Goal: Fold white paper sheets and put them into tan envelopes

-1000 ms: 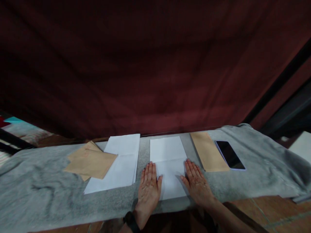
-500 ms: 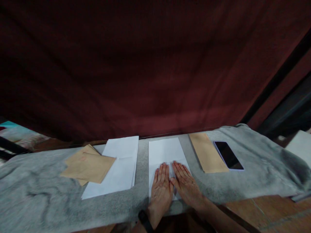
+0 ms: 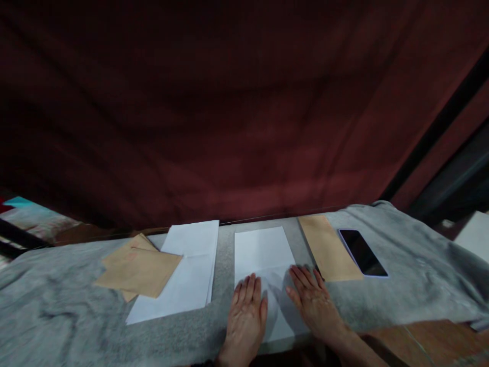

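Observation:
A white sheet of paper (image 3: 262, 251) lies on the grey cloth (image 3: 61, 316) in front of me, with a faint crease across its middle. My left hand (image 3: 246, 318) presses flat on the sheet's lower left part, fingers together and stretched out. My right hand (image 3: 315, 306) lies flat on the sheet's lower right edge, partly on the cloth. Neither hand holds anything. A gap of paper shows between the two hands.
A stack of white sheets (image 3: 183, 275) lies left of the centre sheet, with brown envelopes (image 3: 137, 270) overlapping its left side. A brown envelope (image 3: 328, 247) and a dark phone (image 3: 362, 252) lie to the right. A dark red curtain (image 3: 237, 112) hangs behind.
My hands were apart at the sheet's sides, came together at its middle, and have now spread apart again while staying flat on the paper.

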Demonstrator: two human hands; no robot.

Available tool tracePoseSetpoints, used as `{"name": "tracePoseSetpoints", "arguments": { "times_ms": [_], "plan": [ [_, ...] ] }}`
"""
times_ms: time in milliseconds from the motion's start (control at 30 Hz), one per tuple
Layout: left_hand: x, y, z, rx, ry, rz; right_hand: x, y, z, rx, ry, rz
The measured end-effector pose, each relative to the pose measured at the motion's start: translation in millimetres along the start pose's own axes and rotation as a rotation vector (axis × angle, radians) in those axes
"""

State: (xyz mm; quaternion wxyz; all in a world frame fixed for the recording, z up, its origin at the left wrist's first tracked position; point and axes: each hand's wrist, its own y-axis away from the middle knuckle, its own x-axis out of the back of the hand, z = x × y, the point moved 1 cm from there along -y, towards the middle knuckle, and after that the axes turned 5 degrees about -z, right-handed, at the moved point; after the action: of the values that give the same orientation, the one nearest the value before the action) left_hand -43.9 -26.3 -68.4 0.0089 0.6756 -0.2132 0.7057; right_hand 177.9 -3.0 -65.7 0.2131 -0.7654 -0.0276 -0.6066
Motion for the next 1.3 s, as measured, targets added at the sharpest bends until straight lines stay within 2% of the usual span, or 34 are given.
{"name": "tracePoseSetpoints", "arguments": {
  "times_ms": [67, 200, 300, 400, 600, 800, 1067, 1300],
  "plan": [
    [2.8, -15, -5, 0.040, 0.011, -0.002, 5, -17, -2, -0.046, -0.048, -0.043],
    [3.1, -62, -12, 0.044, 0.051, -0.032, 12, -62, -10, -0.035, -0.155, -0.087],
    [-4.9, -92, -12, 0.049, 0.045, -0.047, 9, -91, -20, -0.023, -0.191, -0.113],
    [-17.7, -108, -9, 0.026, 0.039, -0.071, -2, -108, -30, -0.011, -0.203, -0.132],
    [-35.7, -110, -7, 0.034, 0.042, -0.072, -34, -117, -35, 0.031, -0.131, -0.089],
    [-38.6, -103, -25, 0.079, 0.005, 0.013, -52, -113, -16, 0.017, -0.017, 0.057],
    [-31.8, -91, -55, 0.193, -0.071, 0.057, -58, -99, 15, -0.055, 0.076, 0.205],
    [-28.5, -85, -59, 0.200, -0.122, -0.009, -51, -88, 26, -0.083, 0.086, 0.185]
  ]
}}
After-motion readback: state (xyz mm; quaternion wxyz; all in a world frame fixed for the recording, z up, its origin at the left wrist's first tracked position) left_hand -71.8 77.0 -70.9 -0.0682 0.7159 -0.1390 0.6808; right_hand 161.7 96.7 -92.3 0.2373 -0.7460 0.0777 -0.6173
